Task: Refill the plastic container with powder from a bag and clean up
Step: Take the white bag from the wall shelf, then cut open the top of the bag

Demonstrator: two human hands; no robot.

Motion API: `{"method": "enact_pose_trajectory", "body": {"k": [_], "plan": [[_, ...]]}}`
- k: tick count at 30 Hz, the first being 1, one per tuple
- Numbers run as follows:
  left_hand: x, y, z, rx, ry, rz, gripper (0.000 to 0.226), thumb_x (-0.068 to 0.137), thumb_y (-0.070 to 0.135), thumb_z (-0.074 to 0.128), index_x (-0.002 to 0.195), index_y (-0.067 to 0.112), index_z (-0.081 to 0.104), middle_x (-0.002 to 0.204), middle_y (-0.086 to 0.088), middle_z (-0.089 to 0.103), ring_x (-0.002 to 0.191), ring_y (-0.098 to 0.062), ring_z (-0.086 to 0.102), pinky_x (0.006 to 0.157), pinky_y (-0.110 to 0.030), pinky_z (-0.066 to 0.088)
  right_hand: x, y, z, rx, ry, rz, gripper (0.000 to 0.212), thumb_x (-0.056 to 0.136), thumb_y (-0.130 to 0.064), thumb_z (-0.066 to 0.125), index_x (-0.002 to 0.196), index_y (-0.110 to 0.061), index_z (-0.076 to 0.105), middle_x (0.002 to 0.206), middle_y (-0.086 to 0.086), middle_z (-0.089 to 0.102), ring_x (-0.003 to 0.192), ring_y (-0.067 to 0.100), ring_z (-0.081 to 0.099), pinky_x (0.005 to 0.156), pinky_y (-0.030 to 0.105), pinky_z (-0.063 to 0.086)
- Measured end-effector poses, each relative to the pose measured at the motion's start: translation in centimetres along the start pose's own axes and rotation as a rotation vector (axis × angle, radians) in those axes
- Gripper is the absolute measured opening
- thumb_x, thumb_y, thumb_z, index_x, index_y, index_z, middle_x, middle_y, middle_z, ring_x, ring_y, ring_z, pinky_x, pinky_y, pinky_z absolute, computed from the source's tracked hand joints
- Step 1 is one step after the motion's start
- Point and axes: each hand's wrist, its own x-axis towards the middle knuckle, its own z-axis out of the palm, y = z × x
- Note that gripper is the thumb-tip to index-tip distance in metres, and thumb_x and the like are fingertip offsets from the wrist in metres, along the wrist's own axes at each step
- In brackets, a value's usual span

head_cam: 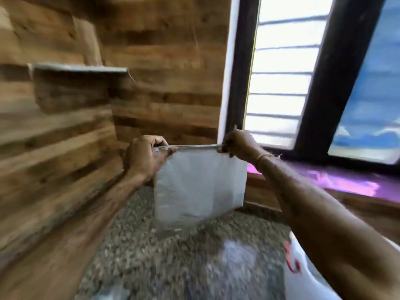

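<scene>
nearest the camera, at the lower right, part of a smooth white curved object (303, 284) with red marks is seen, too cropped to be identified. beneath it a speckled grey-brown stone desk (151, 256) is spread, its grain coarse and pebbly, with a pale blurred patch (236, 254) lying on it that cannot be made out. two bare forearms are stretched forward over this surface. a translucent, milky plastic bag (200, 187) is held upright above the desk near the corner, flat and roughly rectangular, faintly creased, with its lower edge close to or touching the stone; which of the two cannot be told. its top edge is pulled taut into a thin straight line between the hands. the left hand (145, 154) is closed around the left end of that edge, fingers curled and thumb pressed on top. the right hand (238, 144) is pinched onto the right end, a thin thread band (263, 158) being worn at its wrist. behind, walls are clad in brown wood-grain panels (162, 61), a small grey ledge (80, 67) is fixed at the left, and a dark-framed window (281, 83) with horizontal bars is set at the right above a glossy purple sill (346, 180).
</scene>
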Motion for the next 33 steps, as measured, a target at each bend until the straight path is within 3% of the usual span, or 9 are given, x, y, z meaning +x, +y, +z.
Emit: {"method": "enact_pose_trajectory", "body": {"k": [5, 8, 11, 14, 18, 21, 26, 30, 33], "plan": [[-10.5, 0.4, 5.8, 0.168, -0.08, -0.05, 0.033, 0.079, 0.054, 0.077, 0.075, 0.023, 0.07, 0.063, 0.007, 0.066, 0.063, -0.018, 0.066, 0.054, -0.032, 0.05, -8.9, 6.1, 4.5, 0.035, -0.083, 0.096, 0.034, 0.079, -0.028, 0.088, 0.057, -0.026, 0.062, 0.068, 0.004, 0.073, 0.064, 0.022, 0.074, 0.071, 0.04, 0.063], [-16.1, 0.1, 7.5, 0.238, -0.112, -0.049, 0.027, 0.083, 0.046, 0.079, 0.075, 0.023, 0.07, 0.071, 0.006, 0.069, 0.067, -0.021, 0.067, 0.054, -0.032, 0.048, -12.9, 8.0, 7.6, 0.044, -0.123, 0.113, 0.031, 0.077, -0.024, 0.088, 0.056, -0.025, 0.065, 0.076, 0.004, 0.076, 0.081, 0.025, 0.076, 0.097, 0.053, 0.053], [-21.0, -0.1, 8.3, 0.253, -0.134, -0.061, 0.022, 0.084, 0.041, 0.079, 0.076, 0.023, 0.07, 0.074, 0.007, 0.07, 0.066, -0.023, 0.067, 0.053, -0.031, 0.047, -15.7, 8.9, 9.8, 0.056, -0.196, 0.101, 0.016, 0.074, -0.025, 0.09, 0.074, -0.015, 0.077, 0.086, 0.005, 0.079, 0.092, 0.02, 0.074, 0.11, 0.039, 0.035], [-24.7, -1.1, 8.7, 0.269, -0.16, -0.109, 0.02, 0.084, 0.04, 0.08, 0.076, 0.024, 0.071, 0.072, 0.009, 0.069, 0.06, -0.016, 0.062, 0.048, -0.025, 0.038, -17.6, 9.3, 12.0, 0.073, -0.233, 0.055, 0.024, 0.069, -0.024, 0.092, 0.073, -0.007, 0.076, 0.079, 0.011, 0.077, 0.083, 0.026, 0.073, 0.086, 0.041, 0.054], [-27.3, -2.6, 7.9, 0.207, -0.19, -0.223, 0.015, 0.084, 0.038, 0.082, 0.08, 0.026, 0.075, 0.078, 0.01, 0.074, 0.062, -0.011, 0.057, 0.049, -0.02, 0.033, -18.9, 8.9, 14.7, 0.098, -0.219, 0.025, 0.019, 0.07, -0.014, 0.091, 0.071, -0.005, 0.074, 0.074, 0.01, 0.071, 0.074, 0.021, 0.065, 0.067, 0.032, 0.047], [-27.0, -3.3, 6.1, 0.176, -0.253, -0.286, 0.021, 0.084, 0.047, 0.078, 0.088, 0.027, 0.078, 0.085, 0.012, 0.077, 0.07, -0.013, 0.067, 0.057, -0.027, 0.049, -19.3, 8.9, 15.4, 0.069, -0.185, 0.022, 0.025, 0.074, -0.022, 0.089, 0.074, -0.006, 0.07, 0.079, 0.008, 0.07, 0.076, 0.023, 0.063, 0.068, 0.037, 0.047], [-24.8, -3.7, 3.2, 0.12, -0.341, -0.334, 0.027, 0.083, 0.05, 0.079, 0.072, 0.027, 0.07, 0.058, 0.015, 0.063, 0.055, -0.008, 0.059, 0.054, -0.023, 0.037, -21.5, 6.3, 16.2, 0.222, -0.186, -0.057, 0.012, 0.076, -0.021, 0.084, 0.082, -0.016, 0.076, 0.087, 0.002, 0.075, 0.082, 0.022, 0.072, 0.075, 0.043, 0.06], [-21.8, -3.3, 2.6, -0.02, -0.373, -0.329, 0.024, 0.084, 0.043, 0.08, 0.073, 0.024, 0.071, 0.054, 0.014, 0.063, 0.052, -0.006, 0.057, 0.056, -0.023, 0.041, -24.5, -0.7, 17.2, 0.315, -0.373, -0.222, 0.033, 0.082, -0.038, 0.084, 0.108, -0.018, 0.078, 0.104, -0.002, 0.075, 0.079, 0.005, 0.066, 0.07, 0.021, 0.055], [-20.2, -2.3, 3.3, -0.133, -0.429, -0.298, 0.015, 0.088, 0.034, 0.079, 0.081, 0.022, 0.072, 0.057, 0.006, 0.069, 0.05, -0.006, 0.06, 0.058, -0.03, 0.051, -26.1, -4.6, 18.3, 0.436, -0.398, -0.205, 0.03, 0.082, -0.044, 0.083, 0.097, -0.019, 0.079, 0.096, -0.003, 0.078, 0.079, 0.008, 0.07, 0.072, 0.028, 0.059]]}}
